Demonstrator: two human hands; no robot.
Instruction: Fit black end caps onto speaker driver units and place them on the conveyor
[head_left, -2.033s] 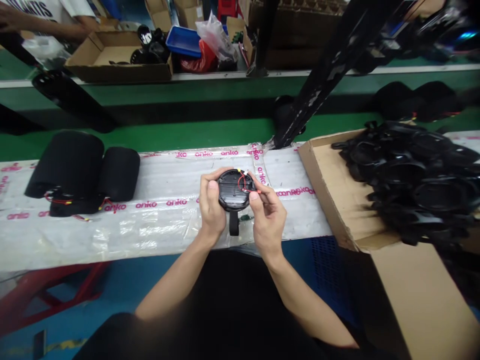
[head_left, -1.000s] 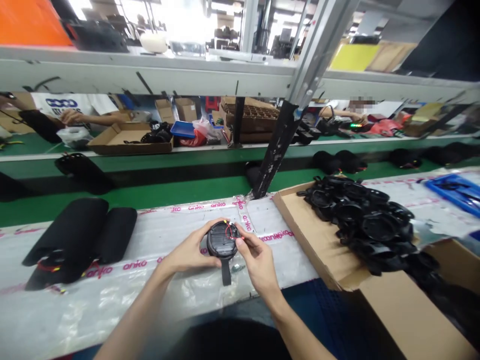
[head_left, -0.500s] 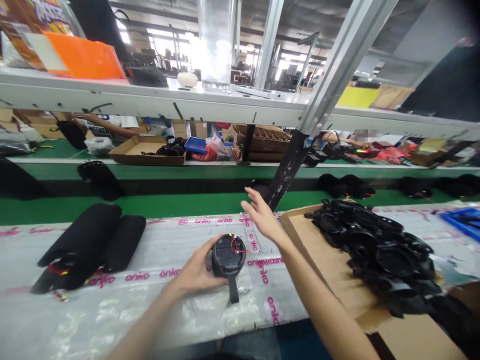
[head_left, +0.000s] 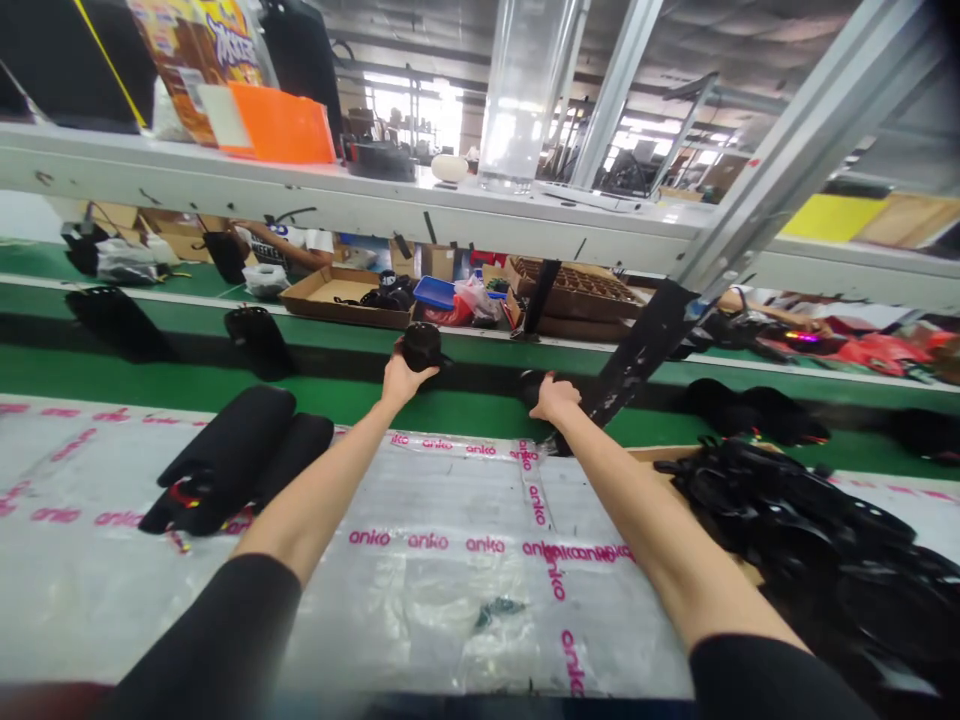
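Note:
My left hand [head_left: 405, 380] is stretched out over the green belt, its fingers round a black cylindrical speaker [head_left: 422, 345] that stands upright. To its right, my right hand [head_left: 556, 398] is closed on another dark cylindrical speaker [head_left: 531, 384], mostly hidden by the fingers and close to the black post. On the plastic-covered bench, to the left of my left forearm, lie several black fabric-covered speaker tubes [head_left: 229, 440] with red and yellow wires at their near ends.
A cardboard box heaped with black plastic parts [head_left: 810, 540] sits at the right. The slanted post [head_left: 637, 350] rises beside my right hand to a white shelf [head_left: 360, 200]. More black speakers [head_left: 259, 340] stand along the green belt [head_left: 337, 400]. Co-workers' arms show beyond.
My left hand has carried the speaker from the bench forward to the belt. My right hand, open before, has reached forward and closed on another speaker. The view has shifted left.

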